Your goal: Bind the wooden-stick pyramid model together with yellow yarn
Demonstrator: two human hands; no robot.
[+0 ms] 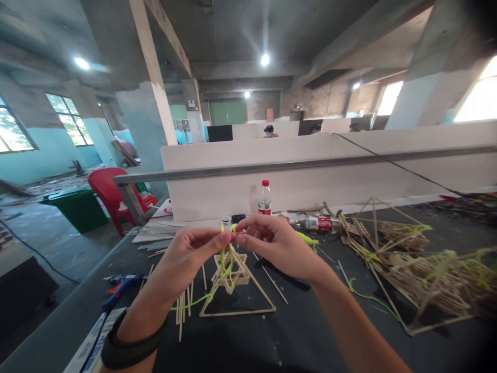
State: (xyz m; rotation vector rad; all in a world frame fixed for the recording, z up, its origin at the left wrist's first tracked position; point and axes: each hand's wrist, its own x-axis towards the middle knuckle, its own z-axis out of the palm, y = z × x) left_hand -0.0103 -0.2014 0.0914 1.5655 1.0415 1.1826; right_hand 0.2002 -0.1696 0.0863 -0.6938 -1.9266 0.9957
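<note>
My left hand (194, 251) and my right hand (274, 241) meet at the top of a small pyramid frame of thin wooden sticks (254, 280). Both hands pinch yellow-green yarn (227, 264) at its peak, thumbs and fingertips close together. Strands of the yarn hang down inside the frame, and one runs off to the left below my left wrist. Behind the hanging strands is a star-shaped lattice of flat sticks (241, 274). The frame's bottom stick lies on the dark table (240, 344). My fingers hide the knot area.
Loose sticks (181, 316) and a blue glue gun (120, 290) lie left. An upright bottle (264, 199) and a lying bottle (320, 223) are behind my hands. More stick frames and yarn (427, 280) pile up right. A white partition (217, 194) borders the back.
</note>
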